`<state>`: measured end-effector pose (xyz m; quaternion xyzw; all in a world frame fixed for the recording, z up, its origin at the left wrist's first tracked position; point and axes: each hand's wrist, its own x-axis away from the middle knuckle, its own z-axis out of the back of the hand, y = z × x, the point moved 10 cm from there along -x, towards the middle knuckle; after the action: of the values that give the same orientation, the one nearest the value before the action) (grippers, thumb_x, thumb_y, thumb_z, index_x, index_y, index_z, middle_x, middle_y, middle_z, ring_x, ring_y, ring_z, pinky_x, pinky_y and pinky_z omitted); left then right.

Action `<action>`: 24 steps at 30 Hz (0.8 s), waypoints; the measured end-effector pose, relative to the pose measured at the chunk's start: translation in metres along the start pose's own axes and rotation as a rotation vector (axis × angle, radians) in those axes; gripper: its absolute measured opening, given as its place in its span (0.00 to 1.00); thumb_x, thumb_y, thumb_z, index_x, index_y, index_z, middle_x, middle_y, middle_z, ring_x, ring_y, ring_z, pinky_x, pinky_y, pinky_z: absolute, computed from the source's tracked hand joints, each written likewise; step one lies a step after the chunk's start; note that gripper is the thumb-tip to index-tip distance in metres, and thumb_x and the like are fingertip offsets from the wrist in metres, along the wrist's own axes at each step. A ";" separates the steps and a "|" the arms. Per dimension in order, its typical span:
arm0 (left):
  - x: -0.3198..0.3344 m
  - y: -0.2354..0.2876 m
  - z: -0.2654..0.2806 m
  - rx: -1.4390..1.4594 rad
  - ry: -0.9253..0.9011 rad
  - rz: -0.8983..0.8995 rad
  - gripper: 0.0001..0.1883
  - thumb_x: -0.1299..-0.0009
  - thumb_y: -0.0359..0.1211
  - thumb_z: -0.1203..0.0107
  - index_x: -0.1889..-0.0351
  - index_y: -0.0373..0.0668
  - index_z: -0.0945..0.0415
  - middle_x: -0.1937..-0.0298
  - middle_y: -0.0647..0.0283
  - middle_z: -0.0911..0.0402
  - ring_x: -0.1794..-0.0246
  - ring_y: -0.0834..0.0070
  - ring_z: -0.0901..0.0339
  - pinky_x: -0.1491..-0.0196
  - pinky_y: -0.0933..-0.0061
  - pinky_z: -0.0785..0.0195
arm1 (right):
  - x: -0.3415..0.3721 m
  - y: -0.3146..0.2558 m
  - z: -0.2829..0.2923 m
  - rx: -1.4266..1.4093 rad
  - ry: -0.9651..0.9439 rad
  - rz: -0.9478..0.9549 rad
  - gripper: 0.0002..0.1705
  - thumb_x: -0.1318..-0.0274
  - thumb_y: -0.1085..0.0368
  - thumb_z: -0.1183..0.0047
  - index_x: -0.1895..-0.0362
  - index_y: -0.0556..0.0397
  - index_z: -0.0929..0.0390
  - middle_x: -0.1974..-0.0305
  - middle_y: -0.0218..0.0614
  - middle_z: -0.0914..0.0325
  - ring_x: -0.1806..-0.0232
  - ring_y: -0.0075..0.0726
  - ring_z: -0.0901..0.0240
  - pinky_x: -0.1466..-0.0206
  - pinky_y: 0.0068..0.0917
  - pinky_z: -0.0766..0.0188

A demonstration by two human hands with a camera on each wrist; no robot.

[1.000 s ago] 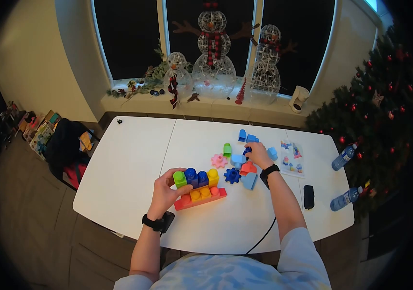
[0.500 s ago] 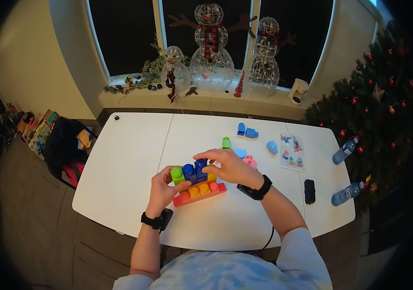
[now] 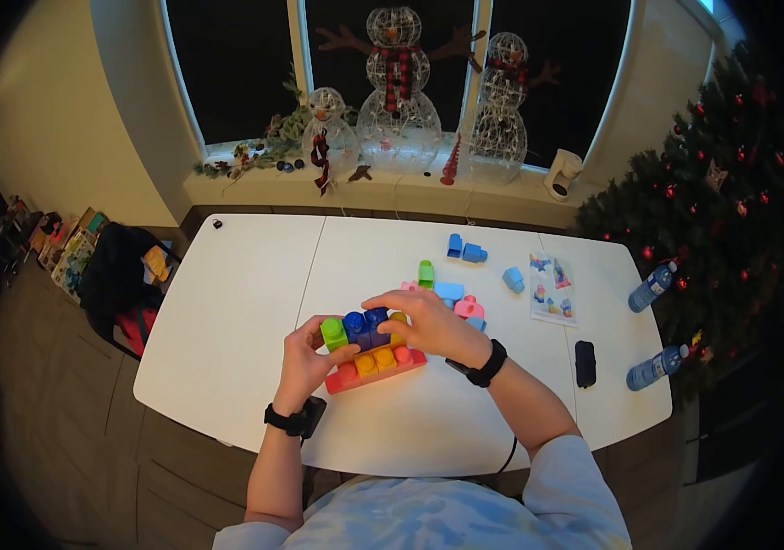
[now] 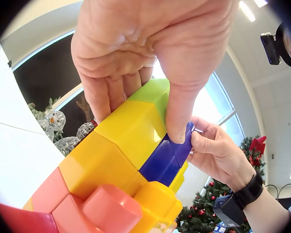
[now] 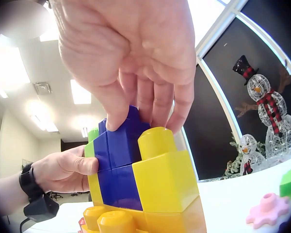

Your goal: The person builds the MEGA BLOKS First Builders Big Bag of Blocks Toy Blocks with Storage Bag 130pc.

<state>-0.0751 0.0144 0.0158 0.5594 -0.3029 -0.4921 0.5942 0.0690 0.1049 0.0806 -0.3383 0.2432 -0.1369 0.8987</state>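
A stack of toy building blocks stands on the table, with a red base [image 3: 344, 383], orange blocks [image 3: 375, 360] and a yellow block [image 5: 167, 179] at one end. My left hand [image 3: 305, 359] grips the stack's left end. Its thumb lies across the near side by a green block [image 3: 333, 335], the fingers behind. My right hand [image 3: 430, 325] pinches a dark blue block [image 5: 124, 143] between thumb and fingers at the top of the stack. That block sits above another dark blue one [image 5: 120, 187], beside the yellow block's stud.
Loose blocks lie right of the stack: a green block [image 3: 426, 273], a light blue block [image 3: 448, 291] and a pink block [image 3: 468, 307]. Farther out are blue blocks [image 3: 473, 253], a picture sheet [image 3: 553, 289], a black case [image 3: 585, 365] and two water bottles [image 3: 653, 286].
My right hand has come left from the loose blocks to the stack, bringing the dark blue block to its top. The left hand has kept its grip on the stack.
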 end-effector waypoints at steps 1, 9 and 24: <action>0.000 0.001 -0.001 -0.001 0.000 -0.004 0.22 0.38 0.24 0.26 0.45 0.35 0.20 0.55 0.63 0.12 0.54 0.77 0.15 0.46 0.72 0.20 | 0.000 0.001 0.002 0.002 0.002 0.002 0.22 0.41 0.68 0.36 0.41 0.51 0.18 0.49 0.43 0.14 0.49 0.49 0.17 0.41 0.37 0.23; 0.001 -0.003 0.000 0.016 -0.006 0.008 0.24 0.38 0.24 0.25 0.44 0.34 0.20 0.55 0.62 0.12 0.55 0.77 0.15 0.46 0.73 0.20 | -0.028 0.117 0.080 0.106 0.258 -0.271 0.22 0.39 0.59 0.35 0.42 0.49 0.17 0.48 0.48 0.15 0.49 0.51 0.17 0.43 0.42 0.22; 0.001 -0.001 -0.001 0.007 0.006 0.023 0.21 0.37 0.23 0.26 0.47 0.34 0.20 0.58 0.62 0.12 0.59 0.79 0.16 0.52 0.75 0.19 | -0.043 0.248 0.005 0.542 0.138 -0.464 0.24 0.51 0.62 0.33 0.47 0.51 0.16 0.50 0.50 0.16 0.48 0.55 0.18 0.44 0.49 0.20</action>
<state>-0.0738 0.0140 0.0142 0.5595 -0.3094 -0.4824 0.5988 0.0553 0.3075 -0.0690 -0.1238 0.1750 -0.4194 0.8821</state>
